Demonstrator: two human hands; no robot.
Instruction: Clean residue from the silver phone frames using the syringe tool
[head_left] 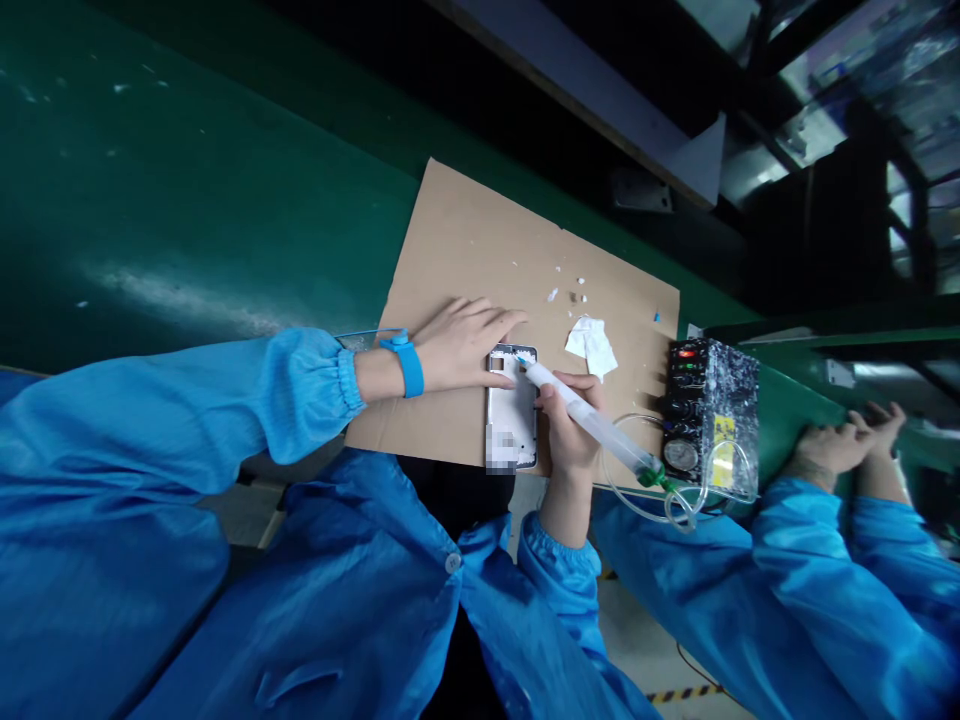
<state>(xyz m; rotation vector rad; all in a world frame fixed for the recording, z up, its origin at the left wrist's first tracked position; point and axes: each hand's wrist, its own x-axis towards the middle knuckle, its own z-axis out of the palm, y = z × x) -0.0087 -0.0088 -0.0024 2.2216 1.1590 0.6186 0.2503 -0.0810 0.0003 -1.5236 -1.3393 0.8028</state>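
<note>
A phone frame (513, 405), with a pale inner face and dark rim, lies near the front edge of the cardboard sheet. My left hand (463, 345), wearing a blue wrist strap (405, 366), steadies its upper left corner, thumb on the frame and fingers past the top edge. In my right hand (571, 428) is a dispensing syringe (596, 420), tilted, its blue tip down at the frame's upper part. I cannot tell whether the tip touches. A green cap (652, 474) joins the syringe's back end to a clear tube (626, 500).
The cardboard sheet (457, 230) lies on a green table (187, 200). Crumpled white wipes (592, 345) and small scraps lie on the cardboard. At right stands a stained black dispenser box (712, 400) with a gauge. Beyond it are another person's hands (840, 445). A shelf (600, 90) overhangs the back.
</note>
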